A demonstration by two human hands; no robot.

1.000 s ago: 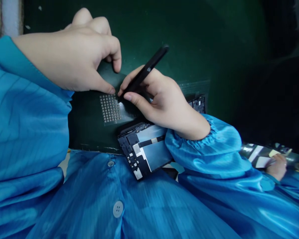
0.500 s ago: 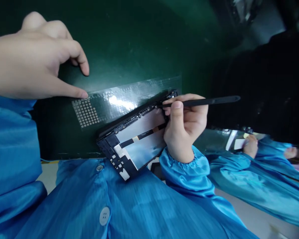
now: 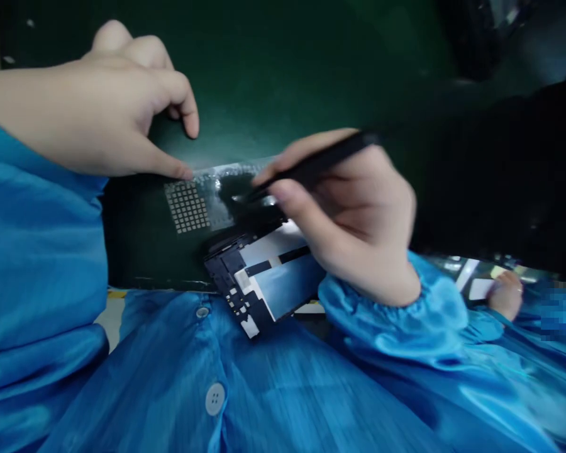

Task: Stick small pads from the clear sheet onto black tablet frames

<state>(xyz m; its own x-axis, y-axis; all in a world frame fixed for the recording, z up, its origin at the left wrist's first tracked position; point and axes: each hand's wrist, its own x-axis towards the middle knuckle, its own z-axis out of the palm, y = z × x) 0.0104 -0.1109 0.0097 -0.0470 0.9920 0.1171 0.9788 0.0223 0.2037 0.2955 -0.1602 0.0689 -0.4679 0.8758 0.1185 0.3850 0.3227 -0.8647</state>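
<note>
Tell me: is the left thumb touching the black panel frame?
Apart: the head view shows the left thumb at the clear film, short of the black panel frame.

Black spudger [image 3: 321,160] in right hand [image 3: 353,220]

Smock [image 3: 273,384]: bright blue, glossy, thin-looking fabric, fine darker vertical stripes down front. Center front closed by round pale buttons, upper button [image 3: 202,312] small at collar end of view, lower button [image 3: 215,399] showing four holes. Left sleeve [image 3: 38,251] long, broad, loose, same glossy blue. Right sleeve [image 3: 434,340] puffy, creased, shiny, gathered into ruched elastic cuff [image 3: 368,302] at wrist. Left hand [image 3: 89,119] and right hand [image 3: 353,220] bare, nails short.
</note>
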